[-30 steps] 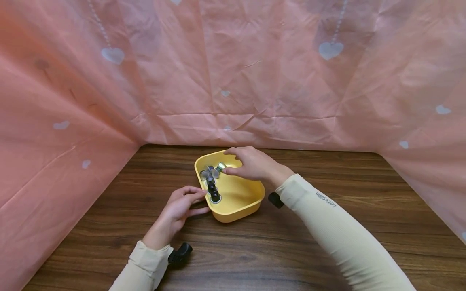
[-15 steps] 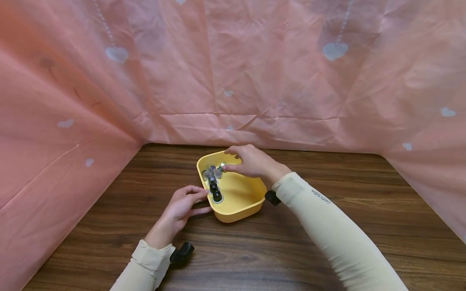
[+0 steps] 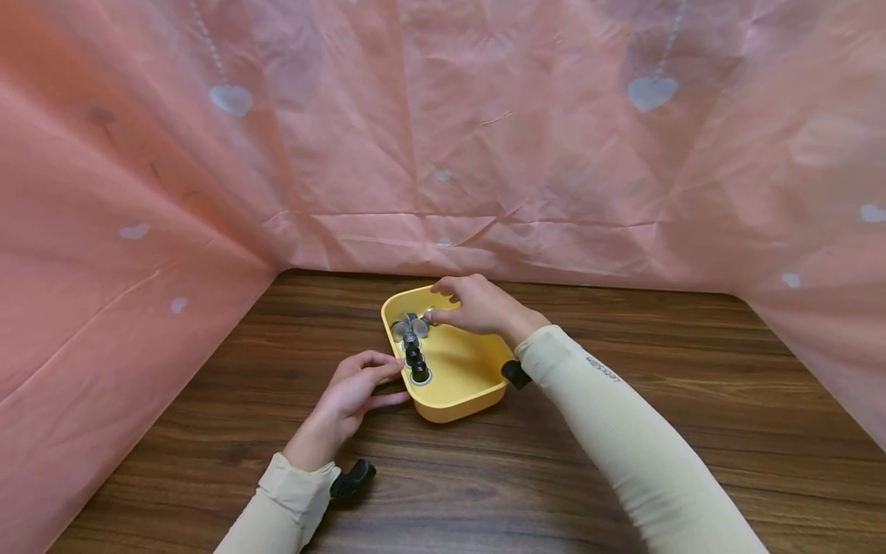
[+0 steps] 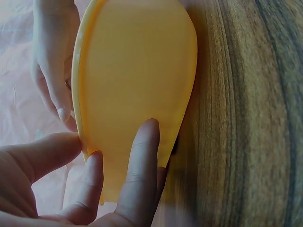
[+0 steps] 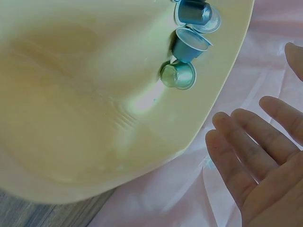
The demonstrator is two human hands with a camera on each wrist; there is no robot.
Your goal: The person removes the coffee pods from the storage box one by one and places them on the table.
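Observation:
A yellow tub (image 3: 460, 409) stands on the wooden table with several coffee capsules inside along its left wall. Three black capsules (image 3: 419, 373) stand in a row, lids down. Behind them lie capsules with pale lids (image 3: 419, 328), and a green capsule (image 5: 176, 75) lies on its side. My left hand (image 3: 349, 388) pinches the tub's left rim, other fingers against the outer wall (image 4: 137, 71). Over the tub's back part hovers my right hand (image 3: 477, 306), its fingers spread and holding nothing. In the right wrist view, its fingers are apart from the green capsule.
Pink cloth (image 3: 484, 154) with pale hearts hangs behind the table (image 3: 623, 346) and at both sides. The tub sits near the back cloth. Each wrist carries a black camera mount (image 3: 353, 478).
The whole head view has shifted slightly, so everything lies a little further right. My right hand has edged a little left relative to the tub, covering more of the green capsule.

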